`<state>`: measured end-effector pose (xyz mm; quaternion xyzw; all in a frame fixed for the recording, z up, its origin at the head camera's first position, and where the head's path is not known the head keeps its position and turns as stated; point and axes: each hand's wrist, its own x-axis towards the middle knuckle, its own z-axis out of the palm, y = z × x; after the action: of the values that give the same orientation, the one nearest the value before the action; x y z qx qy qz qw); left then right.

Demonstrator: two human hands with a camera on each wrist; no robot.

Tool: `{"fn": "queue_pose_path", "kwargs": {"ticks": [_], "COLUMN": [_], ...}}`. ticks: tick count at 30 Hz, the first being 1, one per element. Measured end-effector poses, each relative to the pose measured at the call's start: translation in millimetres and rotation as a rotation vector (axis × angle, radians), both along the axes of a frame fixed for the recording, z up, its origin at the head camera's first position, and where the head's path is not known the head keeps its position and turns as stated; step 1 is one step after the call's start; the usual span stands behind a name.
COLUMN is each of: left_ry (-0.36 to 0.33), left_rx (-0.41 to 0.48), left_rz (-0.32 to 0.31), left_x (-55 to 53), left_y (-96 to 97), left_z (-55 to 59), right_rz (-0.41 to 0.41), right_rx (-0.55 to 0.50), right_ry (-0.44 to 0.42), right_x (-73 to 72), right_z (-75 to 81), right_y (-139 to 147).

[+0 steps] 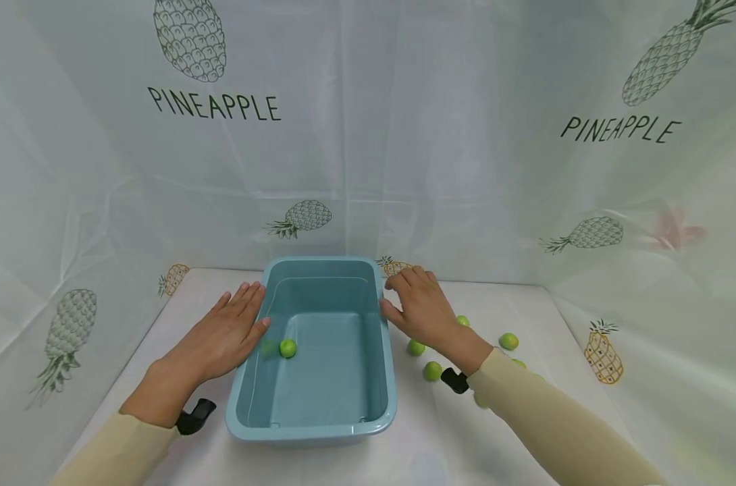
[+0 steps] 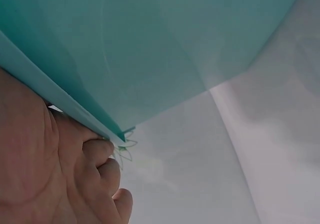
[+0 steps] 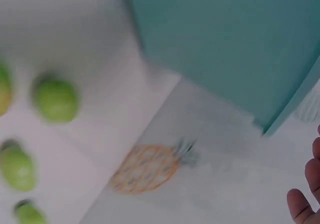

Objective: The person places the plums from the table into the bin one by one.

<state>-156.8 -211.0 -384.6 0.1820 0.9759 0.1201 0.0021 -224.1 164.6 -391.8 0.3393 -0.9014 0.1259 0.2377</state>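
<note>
A blue-green plastic basin [image 1: 312, 432] stands on the table in the head view. One small round green fruit [image 1: 287, 348] lies inside it by the left wall, which mirrors it. My left hand [image 1: 225, 331] rests against the basin's left rim, fingers stretched out and thumb at the rim. In the left wrist view the palm [image 2: 30, 154] lies along the outside of the rim. My right hand [image 1: 421, 304] is at the right rim with fingers loosely bent, holding nothing. Only its fingertips [image 3: 300, 206] show in the right wrist view, apart from the basin wall [image 3: 225, 44].
Several more green fruits [image 1: 432, 371] lie scattered on the white tabletop [image 1: 416, 439] right of the basin, some partly hidden under my right forearm [image 1: 544, 412]. A pineapple-printed sheet [image 1: 441, 169] hangs behind and along both sides.
</note>
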Motion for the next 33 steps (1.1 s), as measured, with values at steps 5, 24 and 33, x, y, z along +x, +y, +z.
{"fn": "queue_pose_path", "kwargs": {"ticks": [5,24,33], "left_ry": [-0.007,-0.033,-0.044], "left_rx": [0.001,0.015,0.017], "left_rz": [-0.004,-0.026,-0.033], "left_x": [0.4,1.5,1.8], "left_y": [-0.6,-1.2,4.2], "left_z": [0.4,0.4,-0.4], "right_rz": [-0.1,0.061,0.022], "right_rx": [0.043,0.388,0.504], "right_ry": [-0.09,-0.02,-0.097], "right_x": [8.4,32.7,38.5], "right_z": [-16.1,-81.6,-96.4], "right_y": [38,108,113]}}
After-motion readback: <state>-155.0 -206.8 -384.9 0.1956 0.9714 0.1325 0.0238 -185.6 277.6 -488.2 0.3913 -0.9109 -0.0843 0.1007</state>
